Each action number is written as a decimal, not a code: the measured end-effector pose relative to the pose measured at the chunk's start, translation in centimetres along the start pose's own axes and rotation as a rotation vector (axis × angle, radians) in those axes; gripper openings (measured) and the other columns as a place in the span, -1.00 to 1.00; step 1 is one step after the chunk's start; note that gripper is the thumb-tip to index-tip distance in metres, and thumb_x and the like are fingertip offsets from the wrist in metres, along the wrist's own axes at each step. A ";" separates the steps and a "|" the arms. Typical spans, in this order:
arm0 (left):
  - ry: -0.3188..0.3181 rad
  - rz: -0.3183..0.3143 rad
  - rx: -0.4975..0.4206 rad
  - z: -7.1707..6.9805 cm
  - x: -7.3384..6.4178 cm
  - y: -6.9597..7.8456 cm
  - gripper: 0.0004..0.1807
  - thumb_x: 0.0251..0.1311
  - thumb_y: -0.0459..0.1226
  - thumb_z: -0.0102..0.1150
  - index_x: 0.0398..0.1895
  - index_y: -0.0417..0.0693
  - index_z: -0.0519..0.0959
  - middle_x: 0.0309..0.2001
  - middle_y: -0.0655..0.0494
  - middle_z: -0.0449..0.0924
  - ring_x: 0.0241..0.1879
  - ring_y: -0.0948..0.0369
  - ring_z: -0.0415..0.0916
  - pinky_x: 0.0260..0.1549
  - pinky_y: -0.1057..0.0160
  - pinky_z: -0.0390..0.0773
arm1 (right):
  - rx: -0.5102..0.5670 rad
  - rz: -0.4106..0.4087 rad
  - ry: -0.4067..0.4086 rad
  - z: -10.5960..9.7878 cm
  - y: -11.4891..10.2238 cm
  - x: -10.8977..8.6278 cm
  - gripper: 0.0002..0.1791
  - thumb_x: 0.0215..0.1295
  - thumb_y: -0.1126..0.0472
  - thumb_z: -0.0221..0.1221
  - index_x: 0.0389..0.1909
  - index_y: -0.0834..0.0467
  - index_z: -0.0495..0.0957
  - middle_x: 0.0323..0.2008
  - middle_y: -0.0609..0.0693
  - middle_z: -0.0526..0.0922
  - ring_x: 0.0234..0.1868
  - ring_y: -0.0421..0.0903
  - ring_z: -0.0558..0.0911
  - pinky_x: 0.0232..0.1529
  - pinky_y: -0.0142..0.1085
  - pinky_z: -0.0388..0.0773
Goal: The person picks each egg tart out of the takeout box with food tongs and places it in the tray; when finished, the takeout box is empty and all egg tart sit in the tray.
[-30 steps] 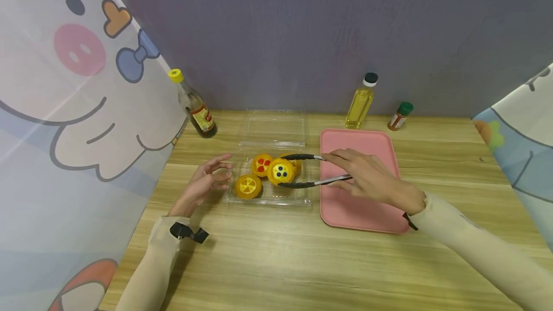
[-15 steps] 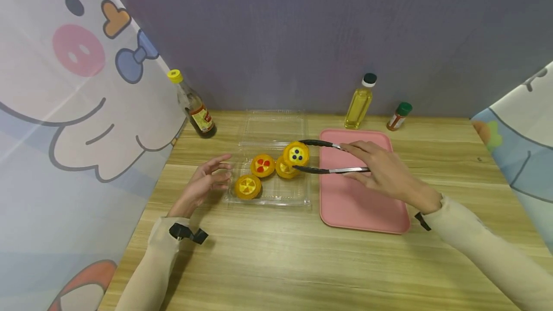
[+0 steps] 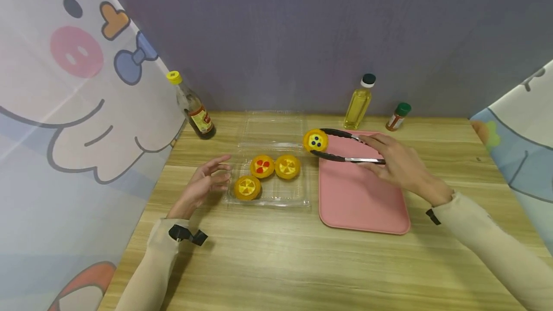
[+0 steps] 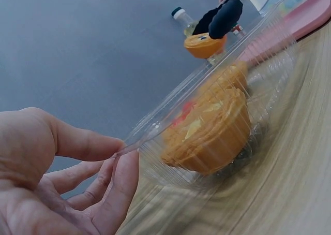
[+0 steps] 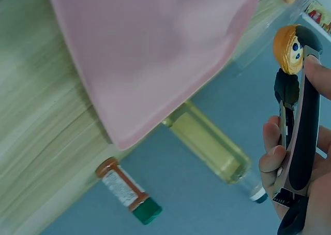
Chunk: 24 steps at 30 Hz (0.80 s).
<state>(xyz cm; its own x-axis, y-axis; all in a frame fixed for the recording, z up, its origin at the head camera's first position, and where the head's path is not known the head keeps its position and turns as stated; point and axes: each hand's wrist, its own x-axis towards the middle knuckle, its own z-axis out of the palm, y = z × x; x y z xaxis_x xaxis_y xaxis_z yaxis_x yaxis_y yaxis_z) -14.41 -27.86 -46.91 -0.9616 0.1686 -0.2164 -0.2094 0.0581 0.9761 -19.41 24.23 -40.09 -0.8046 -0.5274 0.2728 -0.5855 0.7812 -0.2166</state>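
My right hand grips black-tipped tongs, whose tips clasp a tart with blue berries. The tart hangs in the air above the gap between the clear plastic container and the pink tray. My left hand pinches the container's left rim between thumb and finger, as the left wrist view shows. Inside the container lie a tart with red topping and two tarts with yellow wedges, one at the right and one at the front left. Its lid lies folded back.
A dark sauce bottle with a yellow cap stands at the back left. Behind the tray are an oil bottle and a small green-capped spice jar. A grey wall closes off the table's back edge.
The tongs have carried the blue-berry tart up, rightward and back, out of the container, uncovering the yellow-wedge tart at the right. My left hand has stayed at the rim.
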 end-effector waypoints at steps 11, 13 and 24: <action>-0.009 0.004 -0.017 0.0 0.1 -0.1 -0.27 0.42 -0.44 0.18 0.61 -0.22 0.16 0.10 0.05 0.52 -0.24 0.32 0.65 -0.31 0.33 0.76 | 0.000 0.091 -0.013 0.5 1.7 -0.2 -0.22 0.23 0.00 0.48 0.46 0.06 0.46 0.32 0.15 0.57 -0.39 -0.01 0.58 -0.70 -0.31 0.32; -0.007 0.004 -0.022 0.0 0.0 -0.1 -0.27 0.42 -0.44 0.19 0.60 -0.22 0.17 0.10 0.05 0.52 -0.25 0.32 0.65 -0.32 0.33 0.76 | 0.006 0.108 -0.012 0.6 2.0 -0.2 -0.22 0.22 -0.01 0.49 0.45 0.07 0.47 0.30 0.17 0.59 -0.36 0.02 0.60 -0.68 -0.29 0.35; -0.012 -0.002 -0.033 -0.1 0.1 -0.2 -0.29 0.42 -0.43 0.19 0.59 -0.19 0.21 0.06 0.13 0.53 -0.26 0.33 0.65 -0.32 0.32 0.77 | -0.012 0.145 -0.050 1.2 3.0 -0.6 -0.27 0.24 -0.06 0.47 0.37 0.15 0.54 0.05 0.18 0.65 -0.55 -0.10 0.47 -0.74 -0.33 0.30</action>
<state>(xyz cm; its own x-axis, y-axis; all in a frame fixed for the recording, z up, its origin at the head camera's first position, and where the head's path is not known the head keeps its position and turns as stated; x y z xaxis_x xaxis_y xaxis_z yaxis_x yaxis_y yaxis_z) -14.46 -27.95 -47.10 -0.9590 0.1801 -0.2188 -0.2177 0.0261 0.9757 -20.74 26.49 -42.01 -0.8846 -0.4250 0.1920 -0.4622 0.8539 -0.2393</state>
